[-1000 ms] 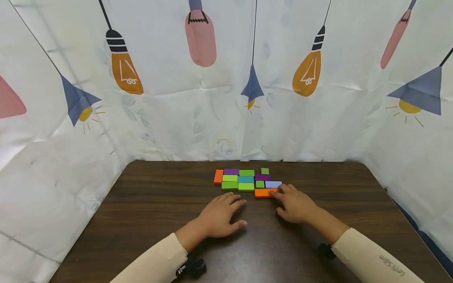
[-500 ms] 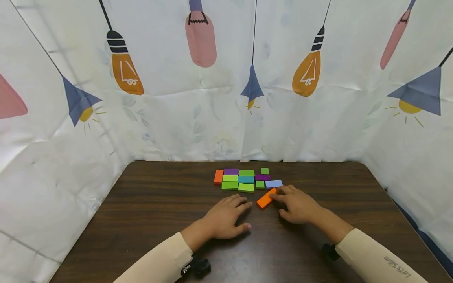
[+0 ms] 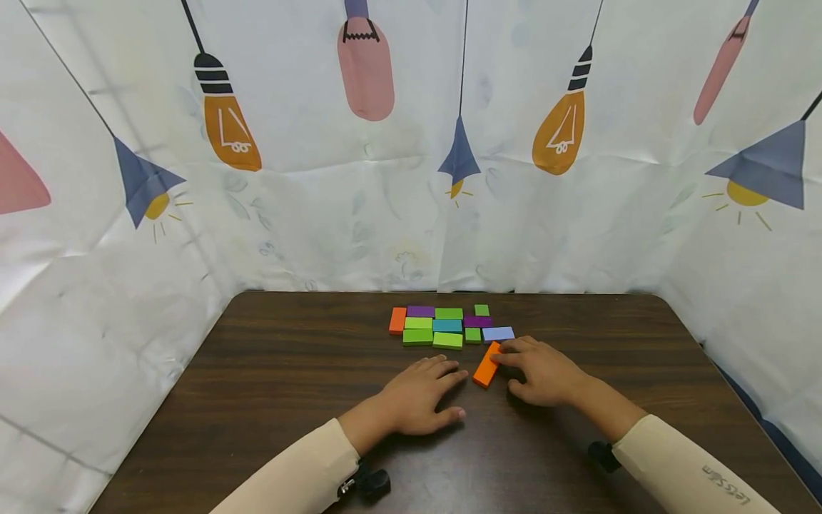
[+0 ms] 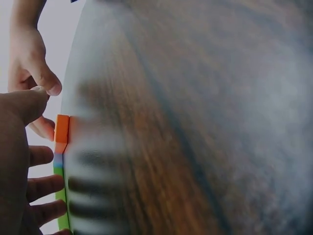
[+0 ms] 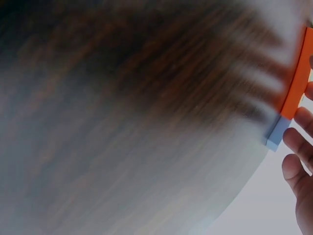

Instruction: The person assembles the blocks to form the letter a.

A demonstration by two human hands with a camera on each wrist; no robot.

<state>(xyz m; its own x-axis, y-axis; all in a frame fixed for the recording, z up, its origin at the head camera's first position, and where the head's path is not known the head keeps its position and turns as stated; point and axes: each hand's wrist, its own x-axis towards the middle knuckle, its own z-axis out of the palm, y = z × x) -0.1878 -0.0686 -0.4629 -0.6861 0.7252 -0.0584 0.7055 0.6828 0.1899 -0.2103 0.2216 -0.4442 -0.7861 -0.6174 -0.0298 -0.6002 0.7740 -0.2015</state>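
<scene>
In the head view an orange block (image 3: 486, 366) lies slanted on the dark wooden table, at the near right of a flat group of coloured blocks. My right hand (image 3: 542, 371) touches its far end with a fingertip, the fingers extended. The right wrist view shows the same orange block (image 5: 297, 78) beside the fingers, with a periwinkle block (image 5: 278, 133) past one end. My left hand (image 3: 420, 396), fingers spread and holding nothing, is left of the orange block, apart from it. Nearest ahead of it is a light green block (image 3: 447, 341).
Further blocks lie close together: a red-orange one (image 3: 397, 320), a purple one (image 3: 420, 312), a teal one (image 3: 447, 325) and several green ones. A small green block (image 3: 481, 310) sits at the back. Behind the table (image 3: 308, 343) hangs a printed white curtain (image 3: 359, 235).
The orange block has come away from the group and turned from crosswise to slanted, its left end swinging toward the person. My left hand has shifted right; my right hand moved slightly.
</scene>
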